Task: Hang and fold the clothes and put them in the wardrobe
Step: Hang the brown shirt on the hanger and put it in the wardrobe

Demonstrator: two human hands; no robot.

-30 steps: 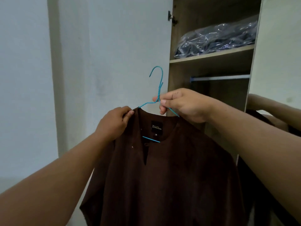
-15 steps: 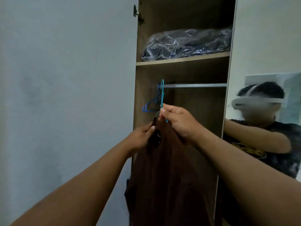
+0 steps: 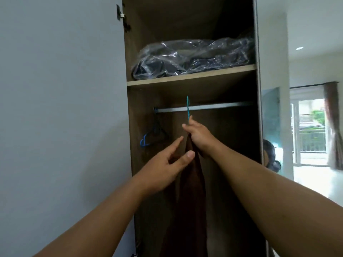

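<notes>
Fingers of your right hand [image 3: 197, 135] pinch the neck of the blue hanger [image 3: 188, 108], and its hook is now up at the metal rail [image 3: 204, 107]. I cannot tell if the hook is over the rail yet. Your left hand [image 3: 167, 164] was holding the brown shirt [image 3: 193, 201] a moment ago. Now it has let go, with fingers loose and apart, just beside the cloth. The shirt has turned side-on and hangs inside the wardrobe [image 3: 258, 127]. That means the hanging step is almost done. Empty hangers [image 3: 154, 136] wait at the left end of the rail.
</notes>
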